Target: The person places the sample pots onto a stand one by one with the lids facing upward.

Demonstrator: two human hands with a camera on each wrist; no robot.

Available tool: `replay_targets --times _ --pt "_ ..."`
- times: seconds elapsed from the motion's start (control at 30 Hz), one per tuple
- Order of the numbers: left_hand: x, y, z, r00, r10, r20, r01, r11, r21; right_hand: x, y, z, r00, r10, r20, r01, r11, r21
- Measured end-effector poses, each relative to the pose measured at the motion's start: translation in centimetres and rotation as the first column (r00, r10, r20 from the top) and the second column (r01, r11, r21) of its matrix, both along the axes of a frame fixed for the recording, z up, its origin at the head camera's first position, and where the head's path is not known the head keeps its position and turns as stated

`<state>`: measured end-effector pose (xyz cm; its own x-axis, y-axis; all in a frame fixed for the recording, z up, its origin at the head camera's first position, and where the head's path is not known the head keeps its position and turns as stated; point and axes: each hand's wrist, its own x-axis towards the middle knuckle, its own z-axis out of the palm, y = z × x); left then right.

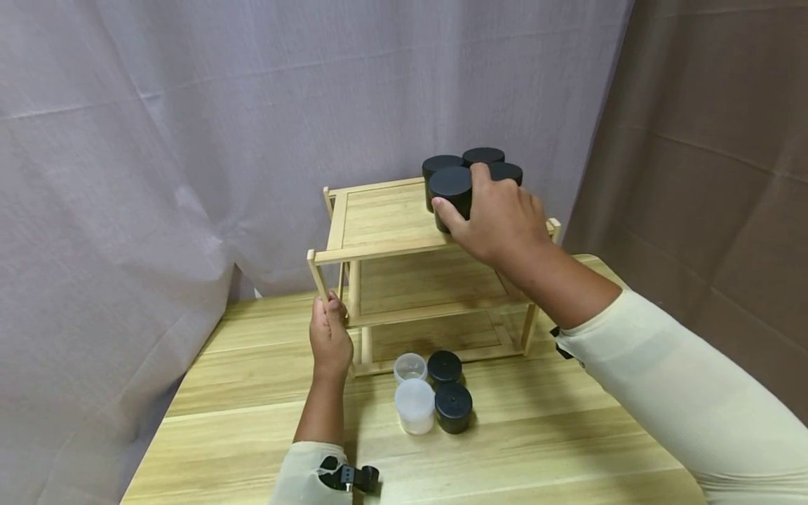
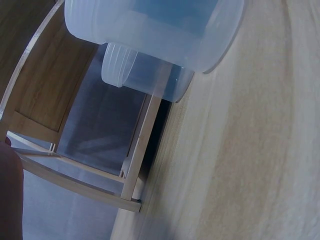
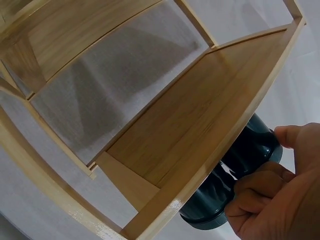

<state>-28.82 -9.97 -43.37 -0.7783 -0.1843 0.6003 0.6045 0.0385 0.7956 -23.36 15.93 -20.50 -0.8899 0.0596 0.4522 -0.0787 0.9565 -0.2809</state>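
Note:
A light wooden three-tier rack (image 1: pixel 391 214) stands on the table. My right hand (image 1: pixel 505 221) grips a black lidded jar (image 1: pixel 452 184) at the front edge of the top shelf, thumb on its near left side. Three more black jars (image 1: pixel 440 164) stand close behind and beside it, partly hidden by the hand. In the right wrist view, that hand (image 3: pixel 277 192) and the dark jars (image 3: pixel 250 147) show past the shelf's edge. My left hand (image 1: pixel 330 337) holds the rack's left front post; only part of that hand (image 2: pixel 10 192) shows in the left wrist view.
In front of the rack on the wooden table (image 1: pixel 252 414) stand two translucent jars (image 1: pixel 415 407) and two black jars (image 1: pixel 453 407), grouped together. A grey curtain (image 1: pixel 221 140) hangs behind the table, and a brown one (image 1: pixel 713 196) on the right.

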Motion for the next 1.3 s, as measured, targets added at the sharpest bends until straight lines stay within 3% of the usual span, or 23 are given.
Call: replay_targets --times 0.8,1.3 --pt "-0.1 0.1 0.0 1.000 0.010 0.002 -0.010 1.000 0.002 -0.4 -0.1 0.3 1.000 -0.021 -0.010 0.022 0.992 0.122" --pt "-0.3 0.0 -0.1 1.000 0.012 -0.004 -0.012 1.000 -0.012 -0.6 -0.1 1.1 0.999 -0.041 -0.011 0.043 0.968 0.249"
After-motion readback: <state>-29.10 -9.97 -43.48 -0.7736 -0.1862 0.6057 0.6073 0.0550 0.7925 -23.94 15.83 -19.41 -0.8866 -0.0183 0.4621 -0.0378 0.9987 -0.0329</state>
